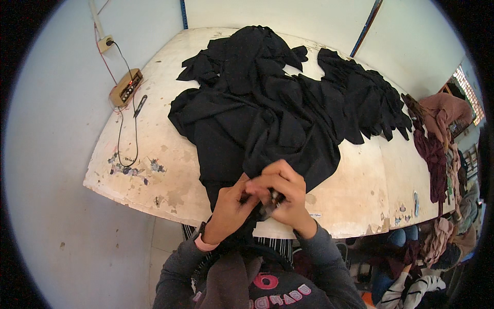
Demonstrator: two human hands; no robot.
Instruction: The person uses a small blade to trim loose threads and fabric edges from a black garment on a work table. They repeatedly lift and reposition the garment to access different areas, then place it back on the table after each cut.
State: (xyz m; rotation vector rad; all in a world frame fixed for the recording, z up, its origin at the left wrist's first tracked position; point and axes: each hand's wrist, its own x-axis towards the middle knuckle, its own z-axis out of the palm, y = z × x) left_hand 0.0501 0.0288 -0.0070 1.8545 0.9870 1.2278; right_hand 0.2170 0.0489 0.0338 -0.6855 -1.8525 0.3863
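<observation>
A large heap of black cloth (262,108) lies crumpled over the middle of the table, and its near end hangs toward me over the front edge. My left hand (229,208), with a pink band at the wrist, is closed on the near part of this cloth. Right beside it, my right hand (287,193) is curled with the fingers bent. Inside it is a small dark object with a pale glint, too blurred to name. The fingertips of both hands come close together at the cloth.
A worn white table (355,190) carries everything. At its left, a brown box with knobs (126,88) is wired to a wall socket (105,44), near a black pen-like tool (140,105). Maroon cloth (429,165) hangs at the right edge, beside piled garments and another person's striped sleeve (419,288).
</observation>
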